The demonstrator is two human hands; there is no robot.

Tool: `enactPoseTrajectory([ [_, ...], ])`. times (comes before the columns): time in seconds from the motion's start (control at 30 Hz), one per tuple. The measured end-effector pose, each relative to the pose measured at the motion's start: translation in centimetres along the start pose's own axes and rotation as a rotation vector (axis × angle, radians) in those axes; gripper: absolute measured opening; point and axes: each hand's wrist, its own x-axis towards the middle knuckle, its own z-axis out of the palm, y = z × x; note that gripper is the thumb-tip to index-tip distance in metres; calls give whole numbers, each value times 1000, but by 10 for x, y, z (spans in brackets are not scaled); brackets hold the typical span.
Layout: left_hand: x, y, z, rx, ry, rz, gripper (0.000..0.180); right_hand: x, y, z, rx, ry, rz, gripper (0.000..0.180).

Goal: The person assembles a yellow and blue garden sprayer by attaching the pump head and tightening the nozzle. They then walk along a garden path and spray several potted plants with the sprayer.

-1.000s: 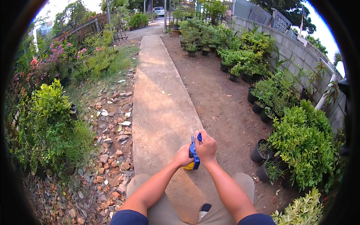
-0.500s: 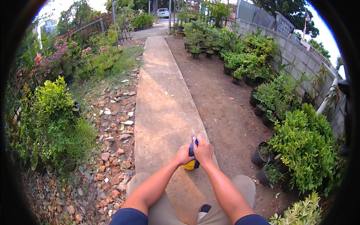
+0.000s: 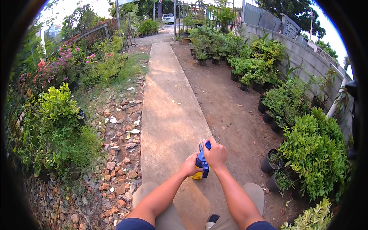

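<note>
A pump sprayer [image 3: 202, 161] with a yellow tank and a blue top is between my hands, low over the concrete path. My left hand [image 3: 189, 165] is wrapped around its left side, just below the blue top. On the blue pump knob above it, my right hand [image 3: 215, 153] has its fingers closed. The sprayer's nozzle points away from me. My hands hide part of the tank, and I cannot tell whether its base touches the path.
The concrete path [image 3: 168, 88] runs straight ahead between my knees. Stones [image 3: 120, 189] and a leafy bush [image 3: 57, 111] lie to the left. Potted shrubs [image 3: 312, 149] line the bare soil [image 3: 230, 103] on the right, by a block wall [image 3: 306, 57]. A car [image 3: 168, 18] stands far ahead.
My right hand has risen relative to the sprayer, and more of its blue top and the knob now shows. The left hand keeps its hold. The whole view has shifted slightly.
</note>
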Motion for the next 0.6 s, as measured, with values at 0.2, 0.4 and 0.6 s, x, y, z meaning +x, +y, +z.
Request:
enactPoseTrajectory([
  [0.2,-1,0,-1,-1,42,47,101,-12,-6,11,-33,-72,73,20],
  [0.4,0,0,-7,-38,2,-18,102,1,-2,7,44,99,-10,23],
  [0.6,2,-2,-3,-46,56,28,99,-6,-13,8,-41,-138,146,18],
])
